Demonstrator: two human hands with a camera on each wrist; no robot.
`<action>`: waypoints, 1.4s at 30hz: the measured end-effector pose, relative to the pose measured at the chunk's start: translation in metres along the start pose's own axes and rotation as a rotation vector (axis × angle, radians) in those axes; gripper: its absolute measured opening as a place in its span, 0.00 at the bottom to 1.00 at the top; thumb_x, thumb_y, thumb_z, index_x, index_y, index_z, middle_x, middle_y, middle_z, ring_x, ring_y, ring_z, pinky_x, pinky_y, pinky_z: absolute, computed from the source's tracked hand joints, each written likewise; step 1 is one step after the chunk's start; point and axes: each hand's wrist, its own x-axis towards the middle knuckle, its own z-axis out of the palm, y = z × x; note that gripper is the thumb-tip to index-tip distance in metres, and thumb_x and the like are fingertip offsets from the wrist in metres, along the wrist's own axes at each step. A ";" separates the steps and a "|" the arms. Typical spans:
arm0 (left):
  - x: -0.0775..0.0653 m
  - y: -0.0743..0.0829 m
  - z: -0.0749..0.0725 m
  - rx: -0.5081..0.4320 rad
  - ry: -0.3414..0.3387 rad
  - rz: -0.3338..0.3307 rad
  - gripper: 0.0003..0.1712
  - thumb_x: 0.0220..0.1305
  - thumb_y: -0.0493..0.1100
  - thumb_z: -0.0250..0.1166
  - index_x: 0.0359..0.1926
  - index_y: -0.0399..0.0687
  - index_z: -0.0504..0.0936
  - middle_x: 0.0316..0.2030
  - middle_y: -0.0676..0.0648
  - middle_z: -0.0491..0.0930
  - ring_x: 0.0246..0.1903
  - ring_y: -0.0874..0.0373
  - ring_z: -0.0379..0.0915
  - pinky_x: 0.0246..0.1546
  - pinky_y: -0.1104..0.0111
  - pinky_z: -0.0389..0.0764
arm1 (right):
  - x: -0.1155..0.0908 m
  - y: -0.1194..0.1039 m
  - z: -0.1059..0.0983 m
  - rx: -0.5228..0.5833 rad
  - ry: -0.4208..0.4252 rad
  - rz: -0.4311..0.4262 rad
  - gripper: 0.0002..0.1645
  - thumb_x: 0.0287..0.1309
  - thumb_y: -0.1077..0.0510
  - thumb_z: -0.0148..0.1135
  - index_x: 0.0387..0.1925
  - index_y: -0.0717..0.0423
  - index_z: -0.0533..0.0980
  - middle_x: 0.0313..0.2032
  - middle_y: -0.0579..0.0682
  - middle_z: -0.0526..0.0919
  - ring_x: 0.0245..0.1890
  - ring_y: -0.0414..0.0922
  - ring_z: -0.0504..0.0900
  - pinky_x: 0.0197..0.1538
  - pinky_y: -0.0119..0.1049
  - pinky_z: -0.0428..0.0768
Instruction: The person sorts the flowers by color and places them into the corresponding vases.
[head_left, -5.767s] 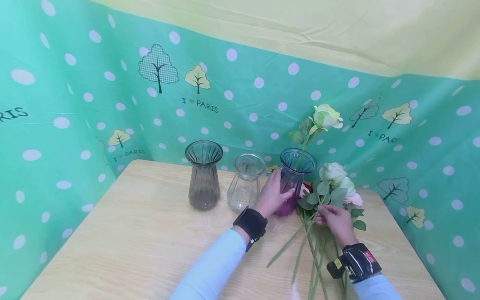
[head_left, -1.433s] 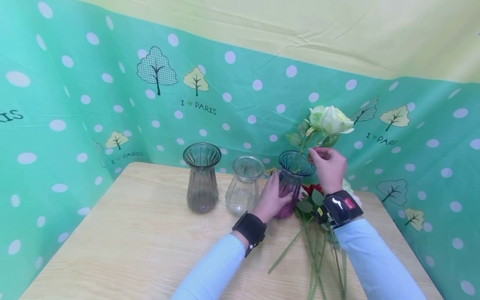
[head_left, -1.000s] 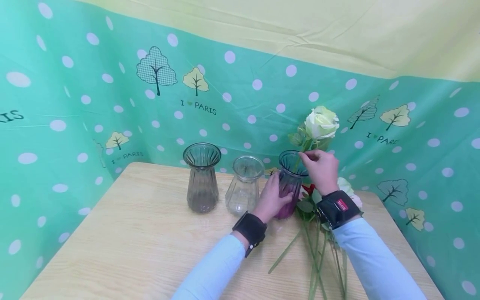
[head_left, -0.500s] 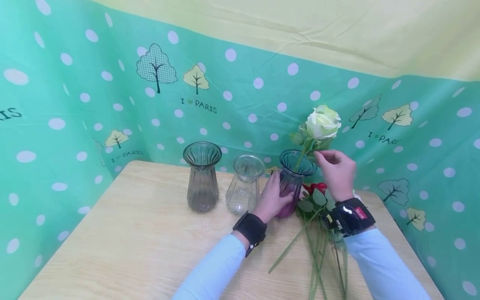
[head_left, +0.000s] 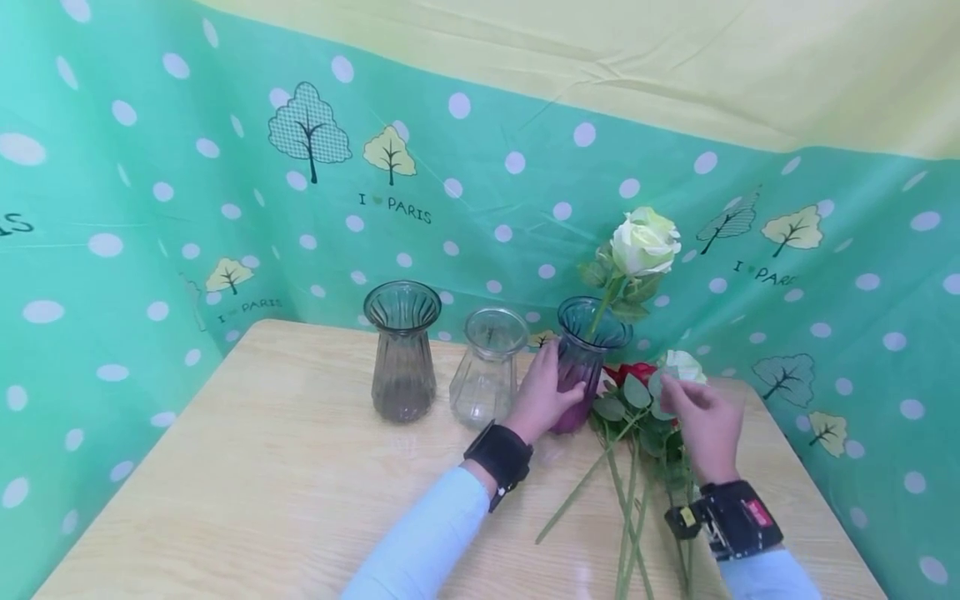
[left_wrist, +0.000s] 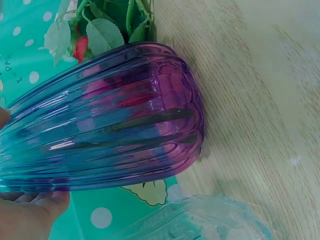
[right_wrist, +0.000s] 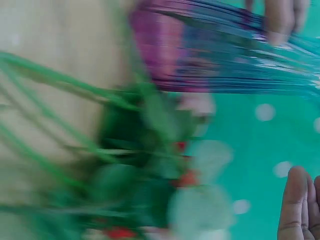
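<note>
My left hand (head_left: pixel 538 396) grips the blue-and-purple ribbed glass vase (head_left: pixel 579 375), which stands on the table; thumb and fingers lie on opposite sides of its body. Out of its mouth rises a creamy-white rose (head_left: pixel 645 242) with a green stem and leaves; a second bloom behind it is hidden. My right hand (head_left: pixel 708 429), its fingers extended and holding nothing, hovers over a heap of loose roses to the vase's right. In that heap show a red rose (head_left: pixel 633 372), a white rose (head_left: pixel 682 365) and green leaves. The right wrist view is blurred.
A clear glass vase (head_left: pixel 483 387) stands just left of the held one, and a grey glass vase (head_left: pixel 403 375) farther left. Several green stems (head_left: pixel 630 525) spread toward the front of the wooden table (head_left: pixel 262 467). A green dotted cloth (head_left: pixel 450 233) hangs behind.
My right hand took a white rose from the heap, put its stem into the blue-and-purple vase, released it and moved down right over the heap. My left hand kept its hold.
</note>
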 end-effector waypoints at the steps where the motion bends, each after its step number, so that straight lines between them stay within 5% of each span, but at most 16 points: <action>1: 0.000 0.000 0.000 0.000 0.002 0.000 0.44 0.59 0.47 0.64 0.69 0.36 0.52 0.66 0.38 0.61 0.66 0.49 0.60 0.66 0.62 0.66 | -0.002 0.009 0.002 -0.004 -0.001 0.008 0.31 0.54 0.35 0.59 0.47 0.56 0.79 0.26 0.34 0.84 0.26 0.29 0.81 0.35 0.24 0.77; 7: 0.002 -0.003 0.002 0.006 0.026 0.023 0.43 0.59 0.47 0.65 0.68 0.35 0.54 0.64 0.38 0.63 0.65 0.49 0.61 0.66 0.63 0.66 | -0.010 0.051 0.019 0.034 -0.051 0.081 0.30 0.56 0.40 0.61 0.45 0.63 0.79 0.26 0.43 0.85 0.24 0.34 0.83 0.33 0.25 0.83; 14: 0.002 -0.003 0.003 0.017 0.014 0.024 0.44 0.59 0.48 0.65 0.68 0.35 0.54 0.64 0.39 0.63 0.65 0.50 0.61 0.66 0.63 0.66 | -0.016 0.073 0.031 0.049 -0.114 0.147 0.32 0.57 0.40 0.60 0.47 0.64 0.78 0.26 0.44 0.86 0.25 0.36 0.84 0.34 0.22 0.80; 29: 0.002 -0.005 0.001 0.017 -0.002 0.001 0.45 0.59 0.49 0.64 0.69 0.35 0.52 0.66 0.38 0.62 0.66 0.49 0.60 0.67 0.62 0.65 | -0.012 0.076 0.047 0.294 -0.249 0.295 0.34 0.65 0.46 0.53 0.57 0.73 0.67 0.27 0.41 0.84 0.28 0.34 0.84 0.40 0.27 0.84; 42: 0.001 -0.002 0.001 0.022 0.001 0.006 0.45 0.58 0.48 0.65 0.69 0.34 0.53 0.67 0.38 0.60 0.67 0.48 0.57 0.67 0.61 0.64 | -0.009 0.067 0.048 0.436 -0.275 0.359 0.31 0.63 0.54 0.56 0.60 0.72 0.64 0.28 0.42 0.82 0.30 0.35 0.82 0.42 0.27 0.84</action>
